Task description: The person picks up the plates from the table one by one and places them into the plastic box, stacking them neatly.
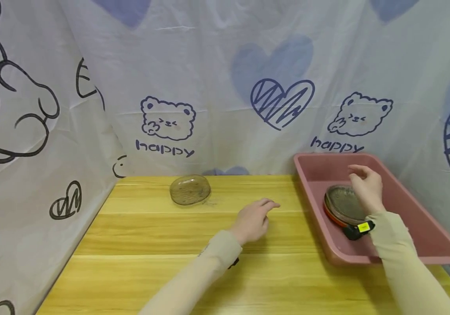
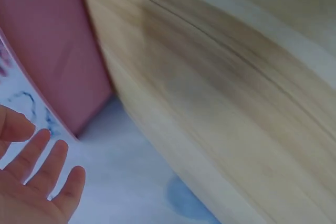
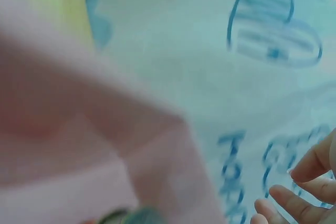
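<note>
My right hand (image 1: pixel 368 187) is raised over the pink basin (image 1: pixel 425 223), its fingers loosely bent with nothing between them. Below it in the basin lies a stack of round dishes, a translucent brownish one (image 1: pixel 340 199) on top and an orange rim (image 1: pixel 333 215) showing underneath. My right forearm hides part of the stack. To the left of the basin, my left hand (image 1: pixel 250 221) hovers above the wooden table, fingers relaxed and holding nothing. The left wrist view shows that hand (image 2: pixel 44 182) with its fingers apart. At the back left of the table sits a clear brown glass dish (image 1: pixel 190 190).
The pink basin's raised walls stand at the right end of the wooden table (image 1: pixel 130 267). A printed cloth (image 1: pixel 217 87) hangs along the back and left sides of the table. A black wrist device (image 1: pixel 358 229) with a yellow label is strapped to my right wrist.
</note>
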{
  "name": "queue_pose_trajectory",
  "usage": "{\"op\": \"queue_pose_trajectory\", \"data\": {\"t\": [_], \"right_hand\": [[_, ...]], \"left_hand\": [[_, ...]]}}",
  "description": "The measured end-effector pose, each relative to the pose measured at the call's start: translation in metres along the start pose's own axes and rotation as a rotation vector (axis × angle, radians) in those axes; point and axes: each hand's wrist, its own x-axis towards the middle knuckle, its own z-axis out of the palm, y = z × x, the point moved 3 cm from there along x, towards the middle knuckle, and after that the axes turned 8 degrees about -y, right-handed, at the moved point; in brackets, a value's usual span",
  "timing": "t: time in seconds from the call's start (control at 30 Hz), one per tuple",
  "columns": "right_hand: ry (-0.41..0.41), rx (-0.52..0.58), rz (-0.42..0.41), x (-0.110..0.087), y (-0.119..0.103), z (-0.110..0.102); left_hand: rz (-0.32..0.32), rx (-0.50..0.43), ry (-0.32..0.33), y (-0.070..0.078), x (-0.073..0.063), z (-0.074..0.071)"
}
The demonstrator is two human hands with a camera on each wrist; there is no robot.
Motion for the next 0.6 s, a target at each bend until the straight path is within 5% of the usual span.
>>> {"op": "queue_pose_trajectory", "data": {"t": [0.27,0.6], "right_hand": [[-0.034,0.107,-0.155,-0.024,-0.058,0.037],[-0.125,0.118,-0.331,-0.043,-0.097,0.102]], "left_hand": [[-0.184,0.040,0.050,-0.061,-0.025,-0.008],[-0.405,0.121,0.045,-0.118,-0.052,-0.025]]}}
